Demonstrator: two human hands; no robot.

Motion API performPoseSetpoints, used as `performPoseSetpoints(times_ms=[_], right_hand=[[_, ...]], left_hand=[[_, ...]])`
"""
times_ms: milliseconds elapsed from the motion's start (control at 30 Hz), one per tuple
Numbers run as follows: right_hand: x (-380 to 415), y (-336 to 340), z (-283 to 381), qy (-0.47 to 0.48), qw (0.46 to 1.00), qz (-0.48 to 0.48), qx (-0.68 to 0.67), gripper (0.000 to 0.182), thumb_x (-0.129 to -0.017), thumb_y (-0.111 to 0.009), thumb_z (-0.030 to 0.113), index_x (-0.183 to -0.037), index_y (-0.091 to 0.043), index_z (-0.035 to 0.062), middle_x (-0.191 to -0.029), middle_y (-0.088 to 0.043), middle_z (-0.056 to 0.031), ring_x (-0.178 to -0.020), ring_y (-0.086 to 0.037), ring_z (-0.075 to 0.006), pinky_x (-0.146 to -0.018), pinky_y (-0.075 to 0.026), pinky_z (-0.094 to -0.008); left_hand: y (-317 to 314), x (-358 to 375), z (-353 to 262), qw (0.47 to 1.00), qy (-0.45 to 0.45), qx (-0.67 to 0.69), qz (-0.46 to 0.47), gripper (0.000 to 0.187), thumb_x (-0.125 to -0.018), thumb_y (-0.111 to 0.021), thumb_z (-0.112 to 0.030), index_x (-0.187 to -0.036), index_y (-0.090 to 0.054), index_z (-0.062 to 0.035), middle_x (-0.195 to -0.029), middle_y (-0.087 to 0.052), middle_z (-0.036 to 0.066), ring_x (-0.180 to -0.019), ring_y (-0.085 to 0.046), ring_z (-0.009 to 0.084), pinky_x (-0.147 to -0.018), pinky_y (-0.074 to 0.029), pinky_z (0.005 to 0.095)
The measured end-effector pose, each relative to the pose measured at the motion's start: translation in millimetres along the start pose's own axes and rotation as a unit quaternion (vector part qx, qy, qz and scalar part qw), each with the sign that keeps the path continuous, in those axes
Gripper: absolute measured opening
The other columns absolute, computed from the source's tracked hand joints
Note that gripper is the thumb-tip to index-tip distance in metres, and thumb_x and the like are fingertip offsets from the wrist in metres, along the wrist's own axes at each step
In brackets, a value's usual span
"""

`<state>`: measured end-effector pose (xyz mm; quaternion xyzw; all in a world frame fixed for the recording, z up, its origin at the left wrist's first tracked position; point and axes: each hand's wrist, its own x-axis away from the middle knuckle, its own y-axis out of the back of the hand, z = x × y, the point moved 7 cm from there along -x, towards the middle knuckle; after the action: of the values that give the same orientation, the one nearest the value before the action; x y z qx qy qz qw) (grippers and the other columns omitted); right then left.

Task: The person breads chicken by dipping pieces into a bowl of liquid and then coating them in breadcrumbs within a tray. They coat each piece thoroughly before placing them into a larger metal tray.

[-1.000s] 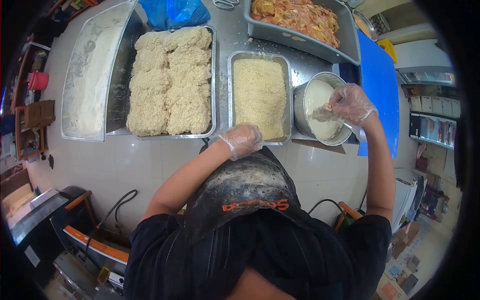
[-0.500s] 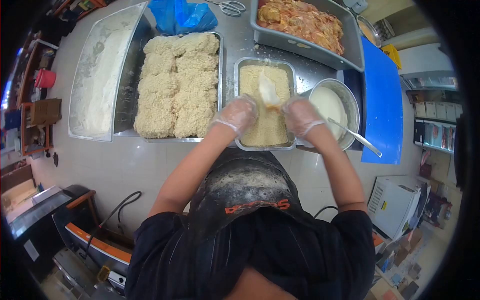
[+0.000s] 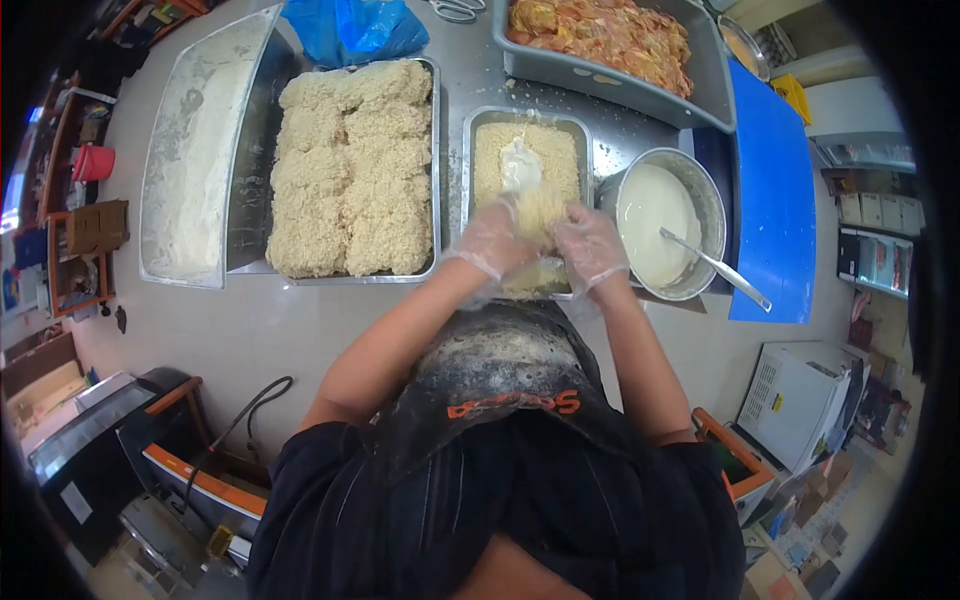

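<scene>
A steel tray [image 3: 468, 150] holds pale breadcrumbs [image 3: 560, 150]. A piece of meat coated in wet white batter [image 3: 520, 165] lies on the crumbs, partly covered by them near my hands. My left hand [image 3: 493, 240], in a clear plastic glove, curls over the near left part of the tray. Opposite it, my gloved right hand [image 3: 592, 245] has its fingers bent inward at the right rim. Between the two hands is a blurred heap of crumbs, gathered by the fingers. Motion smears the left fingertips.
Left of the tray, breaded pieces fill a larger tray [image 3: 437, 150], beside a flour bin [image 3: 255, 150]. A batter pot [image 3: 712, 215] with a ladle [image 3: 735, 280] stands right. Behind are a grey tub of raw meat [image 3: 620, 92], a blue bag [image 3: 355, 35] and scissors [image 3: 455, 12]. A blue board [image 3: 770, 200] lies far right.
Both hands have moved from the tray's side rims inward, bringing crumbs up between them. The battered piece is now flatter and partly covered with crumbs. The view has shifted slightly.
</scene>
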<state>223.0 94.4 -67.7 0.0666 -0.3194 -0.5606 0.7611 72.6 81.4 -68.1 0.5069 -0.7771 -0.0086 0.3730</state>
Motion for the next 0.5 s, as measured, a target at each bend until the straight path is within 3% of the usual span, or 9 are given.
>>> performPoseSetpoints(times_ms=[33,100,133,167,200,267,400,467,500], right_hand=[[-1,9,8,0.006,0.996,0.002,0.091,0.034,-0.08,-0.071,0.032,-0.096,-0.072,0.0026,-0.084,-0.069,-0.023,-0.075,-0.068,-0.0347,-0.066,-0.052,-0.0378],[-7,-14,-18,-0.098,0.97,0.075,0.209,0.03,-0.079,-0.07,0.029,-0.091,-0.071,0.0022,-0.081,-0.068,-0.0215,-0.07,-0.064,-0.0331,-0.064,-0.05,-0.037],[-13,-27,-41,-0.147,0.946,0.11,0.267,0.028,-0.079,-0.069,0.028,-0.088,-0.071,0.002,-0.08,-0.067,-0.0207,-0.067,-0.062,-0.0323,-0.063,-0.05,-0.0366],[-24,-55,-80,-0.032,0.952,0.119,0.282,0.028,-0.079,-0.068,0.028,-0.086,-0.07,0.0013,-0.08,-0.067,-0.0214,-0.069,-0.063,-0.0338,-0.064,-0.05,-0.0378],[-30,-75,-108,0.086,0.943,0.126,0.296,0.028,-0.079,-0.067,0.028,-0.084,-0.07,0.0005,-0.08,-0.067,-0.0221,-0.07,-0.064,-0.0354,-0.064,-0.05,-0.039],[-30,-70,-88,0.079,0.956,0.093,0.267,0.028,-0.081,-0.063,0.027,-0.083,-0.07,-0.0002,-0.081,-0.068,-0.0221,-0.074,-0.065,-0.036,-0.069,-0.051,-0.0404],[-9,-21,8,-0.072,0.992,0.021,0.098,0.033,-0.086,-0.058,0.029,-0.1,-0.072,0.0013,-0.1,-0.07,-0.0221,-0.098,-0.066,-0.0354,-0.09,-0.051,-0.0377],[-15,-27,18,0.1,0.962,-0.063,0.248,0.038,-0.089,-0.053,0.025,-0.117,-0.066,0.0012,-0.114,-0.066,-0.0221,-0.113,-0.061,-0.0337,-0.1,-0.045,-0.0405],[-21,-31,28,0.189,0.923,-0.108,0.317,0.042,-0.091,-0.05,0.023,-0.125,-0.063,0.0011,-0.121,-0.065,-0.0221,-0.12,-0.058,-0.0328,-0.106,-0.042,-0.0419]], left_hand=[[7,-4,4,0.999,0.023,-0.039,-0.013,0.062,-0.082,-0.074,-0.041,-0.119,-0.058,0.0063,-0.111,-0.065,0.028,-0.101,-0.066,0.0352,-0.089,-0.053,0.0395],[5,-16,16,0.987,0.037,-0.149,-0.044,0.053,-0.083,-0.071,-0.037,-0.111,-0.064,0.0067,-0.108,-0.066,0.026,-0.102,-0.066,0.0378,-0.091,-0.053,0.0397],[-23,-29,34,0.976,0.028,-0.211,0.035,0.051,-0.084,-0.069,-0.036,-0.11,-0.064,0.0074,-0.109,-0.065,0.026,-0.103,-0.065,0.0387,-0.091,-0.053,0.0406],[-44,-36,44,0.956,0.019,-0.272,0.112,0.049,-0.085,-0.068,-0.035,-0.108,-0.064,0.0081,-0.11,-0.065,0.027,-0.104,-0.065,0.0396,-0.091,-0.053,0.0416],[-43,-34,39,0.965,0.028,-0.238,0.106,0.048,-0.085,-0.067,-0.032,-0.111,-0.063,0.0079,-0.111,-0.064,0.028,-0.106,-0.064,0.0401,-0.092,-0.052,0.0419],[-44,-18,34,0.98,0.054,-0.164,0.099,0.045,-0.087,-0.065,-0.027,-0.116,-0.061,0.0076,-0.114,-0.062,0.03,-0.109,-0.062,0.0413,-0.094,-0.051,0.0424],[-4,-15,8,0.993,-0.067,-0.03,-0.096,0.047,-0.085,-0.064,-0.016,-0.124,-0.054,0.0074,-0.115,-0.062,0.03,-0.111,-0.06,0.043,-0.098,-0.048,0.0424],[12,-10,5,0.965,-0.152,0.0,-0.215,0.047,-0.083,-0.064,-0.011,-0.125,-0.051,0.0068,-0.113,-0.062,0.03,-0.112,-0.059,0.0437,-0.098,-0.048,0.0429],[11,-19,14,0.962,-0.158,-0.049,-0.218,0.047,-0.082,-0.063,-0.01,-0.126,-0.052,0.0042,-0.118,-0.06,0.028,-0.112,-0.058,0.0437,-0.097,-0.048,0.0443]])
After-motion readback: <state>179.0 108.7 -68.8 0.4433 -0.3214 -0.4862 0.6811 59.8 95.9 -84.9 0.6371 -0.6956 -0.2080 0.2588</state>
